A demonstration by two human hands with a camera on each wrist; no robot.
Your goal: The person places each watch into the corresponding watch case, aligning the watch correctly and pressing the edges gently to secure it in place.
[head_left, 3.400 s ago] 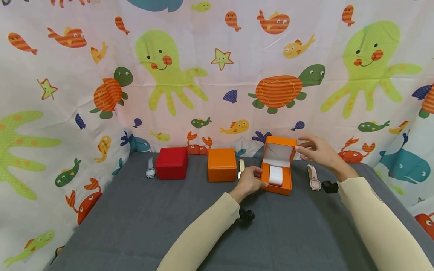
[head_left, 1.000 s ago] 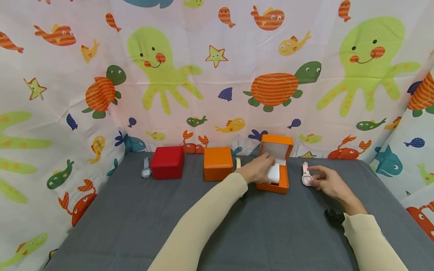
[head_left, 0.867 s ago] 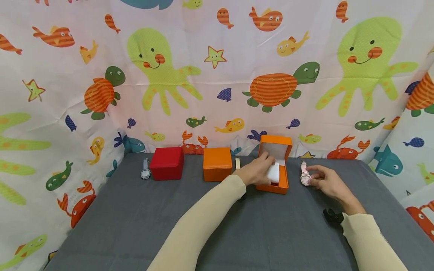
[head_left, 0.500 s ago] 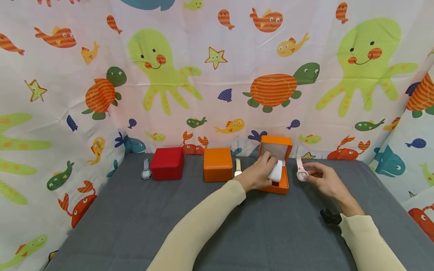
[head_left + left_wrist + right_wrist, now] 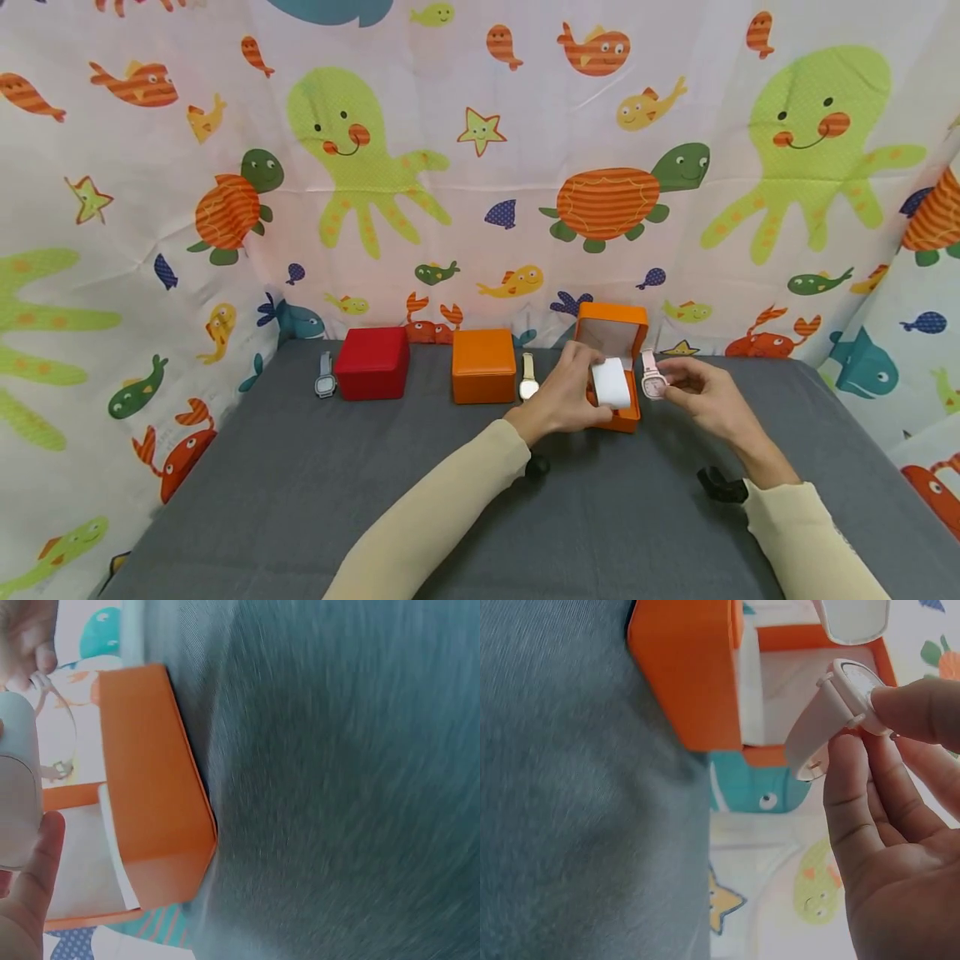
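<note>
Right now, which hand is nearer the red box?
Left. The left hand grips the white cushion, right of the red box with the closed orange box in between; the right hand pinches the pink watch, farther right.

Head view: wide passage over the grey tablecloth (image 5: 277, 500), lower left; another between the forearms (image 5: 442, 496), lower centre. Gap between red box (image 5: 372, 364) and closed orange box (image 5: 483, 367), left of centre. Right of centre: open orange box (image 5: 624, 422) barred behind by its raised lid (image 5: 612, 313), at left by the left hand (image 5: 562, 393), above by white cushion (image 5: 612, 385), at right by pink watch (image 5: 653, 384) and right hand (image 5: 707, 396).
</note>
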